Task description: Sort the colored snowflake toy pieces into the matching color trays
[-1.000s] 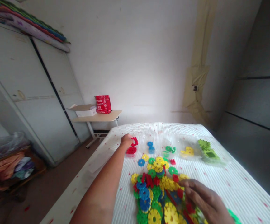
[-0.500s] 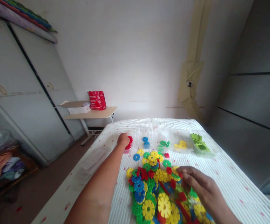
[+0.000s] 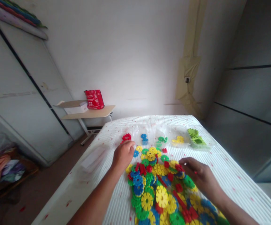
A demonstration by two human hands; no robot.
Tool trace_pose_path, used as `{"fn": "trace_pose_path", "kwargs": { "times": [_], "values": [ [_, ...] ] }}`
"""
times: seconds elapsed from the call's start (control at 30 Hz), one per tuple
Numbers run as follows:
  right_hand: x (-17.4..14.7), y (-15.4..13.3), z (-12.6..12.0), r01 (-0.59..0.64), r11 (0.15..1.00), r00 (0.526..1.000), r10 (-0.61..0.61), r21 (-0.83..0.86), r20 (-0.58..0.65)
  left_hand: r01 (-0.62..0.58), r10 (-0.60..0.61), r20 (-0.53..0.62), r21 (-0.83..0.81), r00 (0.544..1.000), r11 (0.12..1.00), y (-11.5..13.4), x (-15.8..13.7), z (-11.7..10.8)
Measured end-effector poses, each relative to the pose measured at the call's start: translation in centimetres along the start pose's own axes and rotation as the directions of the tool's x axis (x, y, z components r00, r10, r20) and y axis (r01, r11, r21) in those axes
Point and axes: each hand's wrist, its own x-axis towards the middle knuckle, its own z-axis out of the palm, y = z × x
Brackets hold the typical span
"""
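My left hand (image 3: 124,153) is just in front of the container with red toothed pieces (image 3: 126,137), beside a blue notched disc (image 3: 136,153). Its thumb and index finger look apart, with nothing visible between them. My right hand (image 3: 199,175) hovers at the right side of a heap of plastic pieces (image 3: 161,196). The right fingers are curled together, and a small red bit shows by them; what they hold is unclear. Yellow, green and blue notched discs and red pieces make up the heap.
Behind the heap stand clear containers with blue pieces (image 3: 144,139), green pieces (image 3: 163,139), yellow pieces (image 3: 178,139) and light-green square pieces (image 3: 196,136). A clear lid or tray (image 3: 95,159) lies at the left. A red bag (image 3: 94,99) sits on a side table (image 3: 90,114).
My left hand has drawn back from the red pieces' container toward the heap, uncovering the red pieces. My right hand stays by the heap's right side. The view has shifted slightly.
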Motion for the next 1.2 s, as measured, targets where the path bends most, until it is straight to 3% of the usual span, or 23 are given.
{"fn": "trace_pose_path", "kwargs": {
  "times": [0.17,0.33,0.5,0.67,0.83,1.03,1.2],
  "values": [
    [0.2,0.8,-0.3,0.104,0.967,0.995,-0.102,-0.233,0.024,-0.051,0.055,0.177,-0.026,0.983,0.998,1.7,-5.4,2.1],
    [0.2,1.7,0.0,0.097,0.925,0.99,-0.053,-0.368,0.128,-0.065,0.067,0.224,-0.016,0.972,0.998,3.5,-6.8,3.0],
    [0.0,2.5,0.5,0.137,0.876,0.978,-0.044,-0.462,0.206,-0.069,0.071,0.167,-0.02,0.983,0.997,4.3,-7.4,3.8],
    [0.0,2.8,0.7,0.124,0.865,0.98,-0.031,-0.486,0.194,-0.088,0.097,0.09,-0.105,0.991,0.991,3.9,-8.1,4.9],
    [0.1,2.0,0.4,0.076,0.903,0.989,-0.013,-0.422,0.15,-0.104,0.112,0.038,-0.17,0.993,0.98,3.7,-8.3,5.5],
    [0.2,0.8,-0.1,-0.021,0.993,0.984,0.042,-0.119,0.174,-0.114,0.116,-0.002,-0.216,0.993,0.97,3.2,-8.4,5.6],
    [0.2,0.8,0.1,-0.125,0.988,0.981,0.108,0.096,0.163,-0.122,0.116,-0.038,-0.245,0.992,0.962,2.7,-8.1,5.5]
  ]
}}
